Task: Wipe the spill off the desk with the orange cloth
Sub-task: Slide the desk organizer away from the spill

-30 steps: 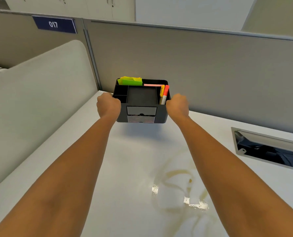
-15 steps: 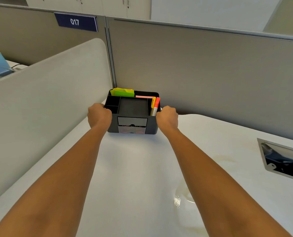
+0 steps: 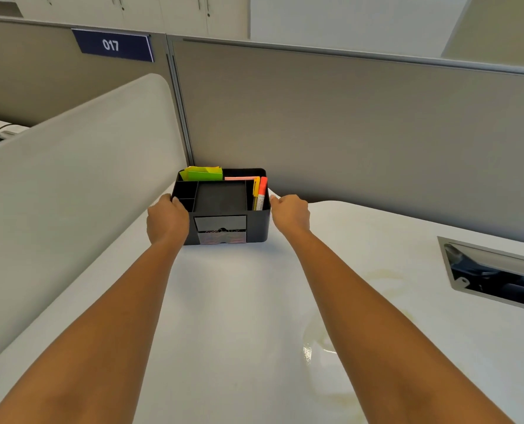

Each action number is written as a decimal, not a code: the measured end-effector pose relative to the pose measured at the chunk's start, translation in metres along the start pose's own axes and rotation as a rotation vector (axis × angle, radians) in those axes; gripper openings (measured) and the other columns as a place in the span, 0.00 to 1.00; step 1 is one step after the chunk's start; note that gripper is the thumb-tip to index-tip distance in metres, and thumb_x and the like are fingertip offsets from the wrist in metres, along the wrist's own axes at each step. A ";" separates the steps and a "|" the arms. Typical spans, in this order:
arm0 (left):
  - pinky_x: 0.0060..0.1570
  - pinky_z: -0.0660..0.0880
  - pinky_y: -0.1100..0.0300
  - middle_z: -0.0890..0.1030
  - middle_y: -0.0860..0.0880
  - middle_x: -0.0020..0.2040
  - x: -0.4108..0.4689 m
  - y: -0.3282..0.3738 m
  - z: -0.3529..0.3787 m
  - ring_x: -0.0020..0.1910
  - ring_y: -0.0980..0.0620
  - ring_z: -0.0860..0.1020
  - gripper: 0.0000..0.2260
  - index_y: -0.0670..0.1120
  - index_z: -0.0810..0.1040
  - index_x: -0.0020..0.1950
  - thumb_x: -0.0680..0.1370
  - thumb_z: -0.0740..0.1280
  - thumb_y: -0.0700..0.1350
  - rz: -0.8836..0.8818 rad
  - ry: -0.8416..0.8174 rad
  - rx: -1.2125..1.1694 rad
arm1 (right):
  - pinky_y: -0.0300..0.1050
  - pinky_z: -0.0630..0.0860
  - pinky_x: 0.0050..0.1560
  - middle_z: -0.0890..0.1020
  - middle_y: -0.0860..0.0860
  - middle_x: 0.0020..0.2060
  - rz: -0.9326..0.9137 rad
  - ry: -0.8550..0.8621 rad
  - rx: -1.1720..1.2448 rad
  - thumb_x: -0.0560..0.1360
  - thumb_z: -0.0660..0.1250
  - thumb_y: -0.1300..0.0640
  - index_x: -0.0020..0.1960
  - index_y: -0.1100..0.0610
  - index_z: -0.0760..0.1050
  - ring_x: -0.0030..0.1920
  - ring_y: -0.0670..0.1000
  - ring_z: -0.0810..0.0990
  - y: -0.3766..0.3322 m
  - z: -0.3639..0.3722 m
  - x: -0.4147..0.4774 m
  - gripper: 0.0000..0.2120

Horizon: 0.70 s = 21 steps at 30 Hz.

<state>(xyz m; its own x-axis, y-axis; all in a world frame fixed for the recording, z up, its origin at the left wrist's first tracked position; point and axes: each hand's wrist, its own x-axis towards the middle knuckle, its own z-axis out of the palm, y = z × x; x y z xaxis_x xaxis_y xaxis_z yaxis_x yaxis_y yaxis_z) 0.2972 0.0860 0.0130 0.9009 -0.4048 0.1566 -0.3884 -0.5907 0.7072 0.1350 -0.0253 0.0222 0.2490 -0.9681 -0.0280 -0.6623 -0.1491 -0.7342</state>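
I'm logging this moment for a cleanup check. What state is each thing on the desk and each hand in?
Black organizer: upright on the desk in the far corner, drawer shut.
Markers: standing in its right compartment.
Green notes: in its back left compartment.
Spill: still wet, unwiped.
Left hand: grip against the organizer's left side.
Right hand: fingers loose, just off the right side.
Cable hatch: open.
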 end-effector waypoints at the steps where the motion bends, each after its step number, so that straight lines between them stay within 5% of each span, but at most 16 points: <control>1: 0.47 0.72 0.48 0.78 0.35 0.55 -0.005 0.004 0.001 0.53 0.35 0.76 0.14 0.38 0.74 0.58 0.81 0.54 0.43 0.031 0.008 -0.004 | 0.42 0.69 0.42 0.82 0.60 0.48 -0.006 0.013 -0.003 0.81 0.55 0.50 0.49 0.64 0.78 0.43 0.55 0.77 0.004 -0.007 -0.001 0.19; 4: 0.61 0.70 0.45 0.74 0.38 0.63 -0.020 0.015 0.009 0.62 0.38 0.72 0.16 0.39 0.69 0.66 0.81 0.55 0.43 0.188 0.020 0.063 | 0.45 0.67 0.42 0.79 0.60 0.44 -0.031 0.053 -0.073 0.81 0.54 0.50 0.39 0.62 0.74 0.44 0.58 0.75 0.023 -0.037 -0.006 0.21; 7: 0.72 0.58 0.47 0.63 0.38 0.73 -0.040 0.029 0.018 0.73 0.40 0.60 0.20 0.38 0.62 0.72 0.81 0.54 0.44 0.330 0.013 0.187 | 0.47 0.71 0.46 0.80 0.61 0.48 -0.074 0.095 -0.193 0.81 0.53 0.50 0.50 0.64 0.76 0.50 0.62 0.78 0.049 -0.071 -0.014 0.20; 12: 0.75 0.53 0.49 0.61 0.41 0.75 -0.101 0.059 0.048 0.75 0.43 0.57 0.21 0.40 0.61 0.72 0.81 0.51 0.46 0.601 -0.157 0.235 | 0.49 0.74 0.50 0.81 0.58 0.52 -0.102 0.162 -0.362 0.81 0.53 0.52 0.59 0.57 0.76 0.52 0.60 0.78 0.113 -0.135 -0.039 0.17; 21: 0.75 0.48 0.55 0.60 0.46 0.76 -0.227 0.101 0.126 0.76 0.49 0.55 0.21 0.45 0.61 0.73 0.82 0.49 0.49 0.833 -0.474 0.184 | 0.47 0.76 0.47 0.81 0.56 0.53 0.044 0.250 -0.511 0.81 0.53 0.55 0.58 0.58 0.75 0.50 0.56 0.80 0.238 -0.217 -0.084 0.15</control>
<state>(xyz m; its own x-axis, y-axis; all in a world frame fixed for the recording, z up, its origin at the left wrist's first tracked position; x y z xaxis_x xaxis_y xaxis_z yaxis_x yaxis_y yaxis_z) 0.0289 0.0297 -0.0380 0.1684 -0.9571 0.2357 -0.9262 -0.0719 0.3701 -0.1969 -0.0237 -0.0026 0.0797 -0.9846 0.1557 -0.9416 -0.1256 -0.3125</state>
